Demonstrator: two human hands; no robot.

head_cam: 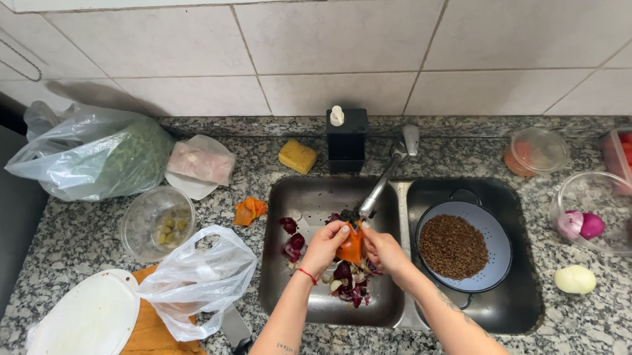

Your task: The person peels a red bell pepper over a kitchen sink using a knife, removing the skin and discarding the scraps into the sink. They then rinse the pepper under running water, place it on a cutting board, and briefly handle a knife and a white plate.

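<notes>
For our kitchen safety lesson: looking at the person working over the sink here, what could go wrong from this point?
1. Both hands, left and right, hold an orange vegetable piece over the purple peelings in the sink; scraps could block the drain.
2. The knife lies half hidden under the plastic bag near the counter edge; someone might grab it blindly or knock it off.

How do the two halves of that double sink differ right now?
The left sink basin holds loose purple and pale peelings, strewn on its bottom; the right sink basin holds a pale blue colander filled with brown lentils. The left hand and right hand work an orange vegetable over the left basin; none is over the right. Both are steel, set in the granite counter.
</notes>
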